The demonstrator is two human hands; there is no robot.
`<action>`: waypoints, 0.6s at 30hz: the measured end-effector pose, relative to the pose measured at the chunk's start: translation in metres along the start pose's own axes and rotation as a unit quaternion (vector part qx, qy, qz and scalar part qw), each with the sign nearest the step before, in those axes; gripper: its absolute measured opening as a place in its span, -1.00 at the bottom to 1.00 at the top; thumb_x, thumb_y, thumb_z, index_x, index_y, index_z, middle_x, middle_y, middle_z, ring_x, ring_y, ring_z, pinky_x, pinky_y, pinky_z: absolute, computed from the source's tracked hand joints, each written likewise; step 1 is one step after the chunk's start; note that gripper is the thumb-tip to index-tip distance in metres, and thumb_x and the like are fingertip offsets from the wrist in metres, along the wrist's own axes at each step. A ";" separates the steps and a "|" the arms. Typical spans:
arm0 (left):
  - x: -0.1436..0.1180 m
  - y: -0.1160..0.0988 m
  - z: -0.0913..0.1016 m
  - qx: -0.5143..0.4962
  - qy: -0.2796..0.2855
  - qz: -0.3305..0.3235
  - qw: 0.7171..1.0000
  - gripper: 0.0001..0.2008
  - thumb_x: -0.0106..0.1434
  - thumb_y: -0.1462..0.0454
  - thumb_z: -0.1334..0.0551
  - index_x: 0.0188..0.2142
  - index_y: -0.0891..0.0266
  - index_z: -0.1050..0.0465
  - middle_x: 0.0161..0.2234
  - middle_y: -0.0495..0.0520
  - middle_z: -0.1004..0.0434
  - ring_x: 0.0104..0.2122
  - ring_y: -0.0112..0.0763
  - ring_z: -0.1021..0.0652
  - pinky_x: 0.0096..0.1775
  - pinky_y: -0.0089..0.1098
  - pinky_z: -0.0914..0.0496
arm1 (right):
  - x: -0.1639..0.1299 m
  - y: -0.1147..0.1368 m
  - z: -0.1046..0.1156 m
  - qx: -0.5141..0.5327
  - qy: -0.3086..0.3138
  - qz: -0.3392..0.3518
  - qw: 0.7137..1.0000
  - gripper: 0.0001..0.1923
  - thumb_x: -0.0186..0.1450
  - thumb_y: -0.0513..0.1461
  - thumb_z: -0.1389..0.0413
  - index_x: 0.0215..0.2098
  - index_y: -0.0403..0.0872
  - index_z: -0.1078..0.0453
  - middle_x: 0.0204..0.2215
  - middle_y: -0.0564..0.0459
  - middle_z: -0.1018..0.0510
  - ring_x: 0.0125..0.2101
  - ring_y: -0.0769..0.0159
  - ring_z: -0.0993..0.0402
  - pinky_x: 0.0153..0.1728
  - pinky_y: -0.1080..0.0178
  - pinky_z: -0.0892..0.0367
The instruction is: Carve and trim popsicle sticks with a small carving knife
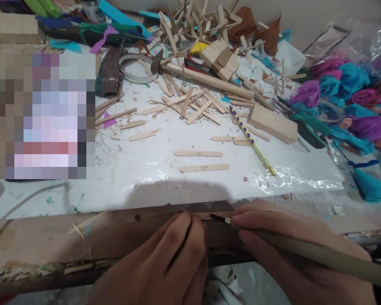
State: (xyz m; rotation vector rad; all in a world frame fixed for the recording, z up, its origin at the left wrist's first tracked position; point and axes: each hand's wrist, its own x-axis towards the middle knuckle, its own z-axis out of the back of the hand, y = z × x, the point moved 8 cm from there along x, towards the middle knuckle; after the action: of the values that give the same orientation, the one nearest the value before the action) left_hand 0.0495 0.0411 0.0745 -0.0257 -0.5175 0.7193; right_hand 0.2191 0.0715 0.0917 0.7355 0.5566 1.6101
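My left hand [168, 254] is closed, its fingers pressing a wooden craft stick [205, 216] against the bench near its front edge. Only a short length of that stick shows, with a small outline drawn on it. In my right hand [282, 241] is a carving knife [307, 250] with a long wooden handle. Its narrow dark blade touches or nearly touches the stick at the marking. Beyond my hands, two more craft sticks lie side by side on white sheeting: the nearer [193, 168] bears a T-like pencil mark, the farther [198, 153] a smaller mark.
A spotted yellow pencil [254, 142] and a wooden block [273, 123] lie to the right. Behind are a hammer [206, 80], a tape roll [138, 67] and heaped sticks [197, 103]. Crepe-paper flowers [352, 91] crowd the right side. A pixelated patch [51, 123] covers the left.
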 end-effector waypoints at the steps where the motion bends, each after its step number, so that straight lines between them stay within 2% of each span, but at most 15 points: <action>1: 0.000 0.000 0.000 0.002 -0.001 -0.003 1.000 -0.70 0.50 0.44 -0.07 -0.01 0.44 -0.59 0.07 0.19 -0.59 0.09 -0.19 -0.57 0.25 -0.26 -0.46 | 0.001 0.000 0.000 -0.006 0.001 0.005 1.000 -0.73 0.36 -0.34 -0.22 -0.15 0.22 -0.55 -0.26 0.23 -0.71 -0.31 0.30 -0.70 -0.35 0.41 -0.62; 6: 0.000 0.000 -0.001 0.010 -0.004 -0.010 1.000 -0.71 0.50 0.43 -0.08 -0.02 0.44 -0.59 0.05 0.19 -0.60 0.07 -0.17 -0.57 0.22 -0.25 -0.47 | 0.002 0.004 -0.002 -0.011 0.013 0.038 0.999 -0.70 0.35 -0.39 -0.20 -0.12 0.18 -0.54 -0.26 0.21 -0.70 -0.31 0.30 -0.70 -0.34 0.39 -0.62; 15: 0.001 0.000 0.000 -0.003 0.000 -0.008 1.000 -0.74 0.47 0.40 -0.13 -0.03 0.41 -0.61 0.04 0.18 -0.62 0.07 -0.23 -0.59 0.25 -0.28 -0.47 | 0.002 0.007 -0.005 -0.025 0.013 0.039 0.999 -0.69 0.36 -0.42 -0.18 -0.10 0.14 -0.50 -0.24 0.20 -0.68 -0.30 0.35 -0.68 -0.35 0.41 -0.60; 18: 0.002 0.001 0.000 -0.008 0.006 -0.003 1.000 -0.72 0.47 0.39 -0.13 -0.01 0.41 -0.61 0.04 0.19 -0.62 0.09 -0.24 -0.58 0.26 -0.30 -0.46 | 0.001 0.010 -0.007 -0.038 0.029 0.068 0.997 -0.71 0.36 -0.41 -0.19 -0.09 0.11 -0.50 -0.19 0.16 -0.70 -0.26 0.34 -0.69 -0.29 0.41 -0.61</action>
State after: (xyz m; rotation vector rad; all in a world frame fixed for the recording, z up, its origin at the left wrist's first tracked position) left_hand 0.0504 0.0436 0.0752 -0.0436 -0.5107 0.7082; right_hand 0.2076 0.0713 0.0942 0.6834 0.4925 1.7745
